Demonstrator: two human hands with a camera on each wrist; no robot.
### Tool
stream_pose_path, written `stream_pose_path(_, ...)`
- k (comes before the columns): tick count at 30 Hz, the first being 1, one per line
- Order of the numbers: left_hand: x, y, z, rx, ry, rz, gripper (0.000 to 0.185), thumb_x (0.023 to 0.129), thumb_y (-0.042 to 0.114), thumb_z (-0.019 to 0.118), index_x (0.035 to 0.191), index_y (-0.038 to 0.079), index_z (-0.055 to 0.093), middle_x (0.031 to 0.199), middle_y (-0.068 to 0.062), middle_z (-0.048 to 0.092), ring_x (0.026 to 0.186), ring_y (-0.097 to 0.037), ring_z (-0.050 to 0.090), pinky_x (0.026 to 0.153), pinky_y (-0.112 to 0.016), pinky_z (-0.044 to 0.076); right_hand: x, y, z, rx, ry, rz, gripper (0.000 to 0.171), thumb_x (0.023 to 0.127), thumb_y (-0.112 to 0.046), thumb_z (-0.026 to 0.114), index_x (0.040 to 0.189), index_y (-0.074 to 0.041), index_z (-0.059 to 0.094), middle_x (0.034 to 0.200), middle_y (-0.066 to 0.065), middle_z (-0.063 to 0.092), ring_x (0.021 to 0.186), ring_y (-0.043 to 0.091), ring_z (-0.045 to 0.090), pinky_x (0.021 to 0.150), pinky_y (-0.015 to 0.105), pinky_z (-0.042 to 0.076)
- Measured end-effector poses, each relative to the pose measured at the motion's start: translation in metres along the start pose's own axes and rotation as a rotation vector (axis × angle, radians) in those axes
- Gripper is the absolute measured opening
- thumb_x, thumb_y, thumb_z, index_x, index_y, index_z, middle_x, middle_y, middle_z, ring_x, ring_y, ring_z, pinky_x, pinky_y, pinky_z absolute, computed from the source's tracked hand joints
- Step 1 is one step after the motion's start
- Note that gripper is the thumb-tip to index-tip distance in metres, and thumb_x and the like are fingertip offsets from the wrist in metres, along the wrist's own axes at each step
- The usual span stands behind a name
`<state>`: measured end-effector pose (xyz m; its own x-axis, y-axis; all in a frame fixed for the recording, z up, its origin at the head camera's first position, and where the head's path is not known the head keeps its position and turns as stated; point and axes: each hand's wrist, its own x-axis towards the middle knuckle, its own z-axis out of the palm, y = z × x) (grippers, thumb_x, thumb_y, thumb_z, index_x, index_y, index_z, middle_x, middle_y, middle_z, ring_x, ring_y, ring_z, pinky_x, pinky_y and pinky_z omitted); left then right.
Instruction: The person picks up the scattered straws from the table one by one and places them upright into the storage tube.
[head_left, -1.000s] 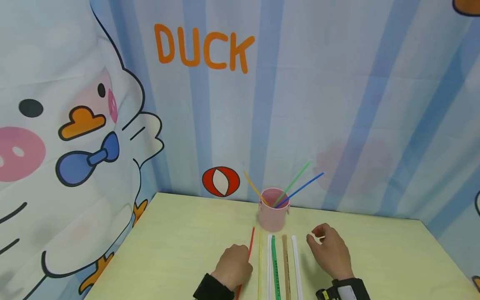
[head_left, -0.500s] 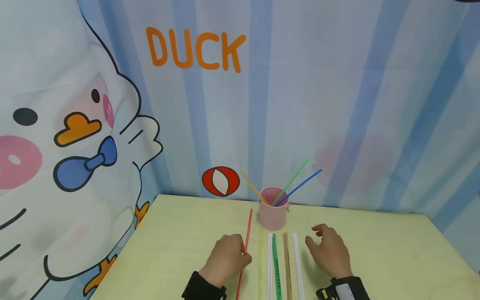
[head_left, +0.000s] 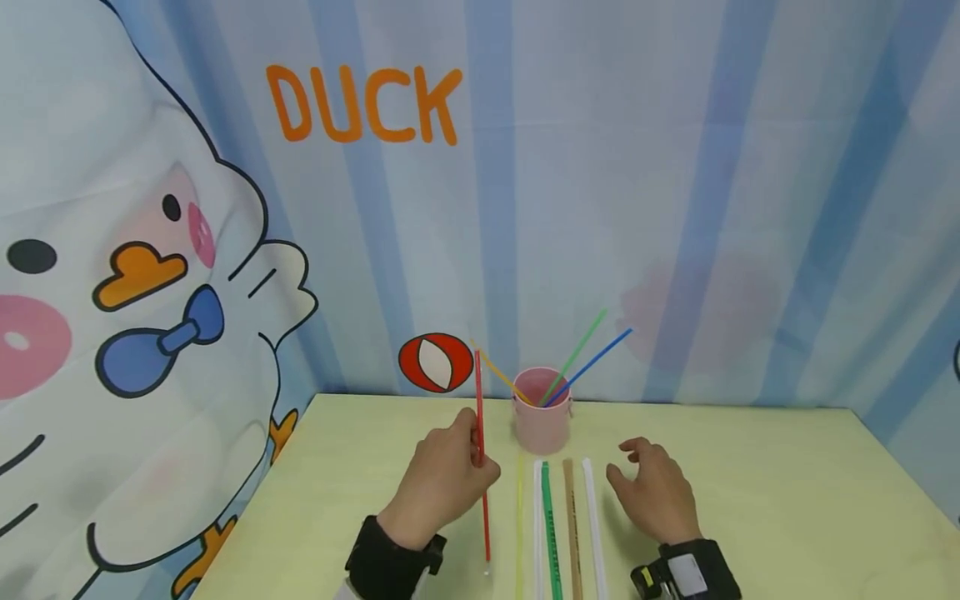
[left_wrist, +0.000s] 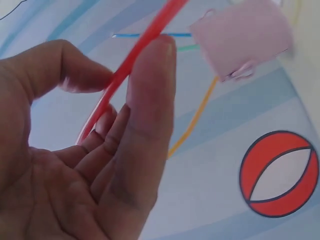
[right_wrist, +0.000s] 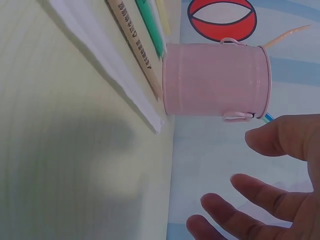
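My left hand pinches a thin red drinking straw between thumb and fingers, raised above the table and nearly upright. In the left wrist view the red straw slants across the fingertips. Just beyond that hand, to its right, stands a pink bucket with an orange straw, a green straw and a blue straw leaning in it. My right hand hovers over the table, fingers loosely bent, holding nothing. The right wrist view shows its thumb and fingers apart, near the bucket.
Between the hands lie several straws side by side: a yellow straw, a white-wrapped straw, a green-wrapped straw, a brown-wrapped straw and another white one. A printed curtain hangs behind the pale yellow table.
My left hand has lifted the red straw off the table and moved it forward, tilting it upright beside the bucket. The right hand has barely moved. The head view has shifted slightly.
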<state>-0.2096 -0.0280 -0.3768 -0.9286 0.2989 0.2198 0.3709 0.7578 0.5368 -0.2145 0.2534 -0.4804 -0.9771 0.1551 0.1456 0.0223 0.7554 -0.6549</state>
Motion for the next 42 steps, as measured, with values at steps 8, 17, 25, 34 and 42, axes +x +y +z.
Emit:
stream_pose_path(8,0.019,0.014,-0.026,-0.035,0.226,0.107,0.016,0.090,0.010,0.065,0.099,0.010,0.053,0.074,0.003,0.062,0.054,-0.006,0.053,0.051,-0.024,0.045,0.000,-0.003,-0.003,0.013,0.010,-0.008,0.042,0.097,-0.027,0.066,0.129,0.000,0.064,0.119,0.024,0.068,0.099,0.038,0.067,0.077,0.054,0.054)
stream_pose_path(17,0.046,0.017,-0.030,-0.211,0.386,0.140,0.011,0.098,0.013,0.062,0.105,0.007,0.056,0.089,-0.008,0.071,0.066,-0.017,0.069,0.059,-0.031,0.054,0.000,-0.005,-0.002,0.022,0.006,-0.005,0.041,0.097,-0.026,0.068,0.129,-0.001,0.064,0.119,0.024,0.068,0.098,0.037,0.067,0.077,0.054,0.053)
stream_pose_path(25,0.069,0.001,-0.011,-0.338,0.462,0.082,0.017,0.102,0.016,0.063,0.112,0.004,0.057,0.105,-0.015,0.075,0.085,-0.027,0.078,0.072,-0.042,0.063,0.000,-0.004,0.000,0.025,0.003,-0.006,0.041,0.097,-0.026,0.068,0.129,-0.002,0.064,0.119,0.022,0.068,0.098,0.035,0.066,0.079,0.055,0.053)
stream_pose_path(34,0.086,-0.029,0.020,-0.377,0.424,-0.063,0.018,0.102,0.021,0.064,0.114,0.007,0.061,0.101,-0.012,0.080,0.085,-0.026,0.078,0.069,-0.035,0.060,0.000,0.000,0.001,0.030,0.013,-0.007,0.039,0.096,-0.025,0.069,0.128,-0.003,0.065,0.118,0.021,0.068,0.097,0.035,0.066,0.078,0.055,0.052)
stream_pose_path(42,0.102,-0.040,0.039,-0.373,0.387,-0.112,0.017,0.100,0.021,0.067,0.110,0.008,0.063,0.097,-0.011,0.080,0.081,-0.022,0.077,0.068,-0.033,0.060,0.001,0.001,0.002,0.043,0.006,-0.004,0.040,0.096,-0.026,0.068,0.128,-0.004,0.065,0.119,0.021,0.068,0.098,0.034,0.067,0.079,0.054,0.053)
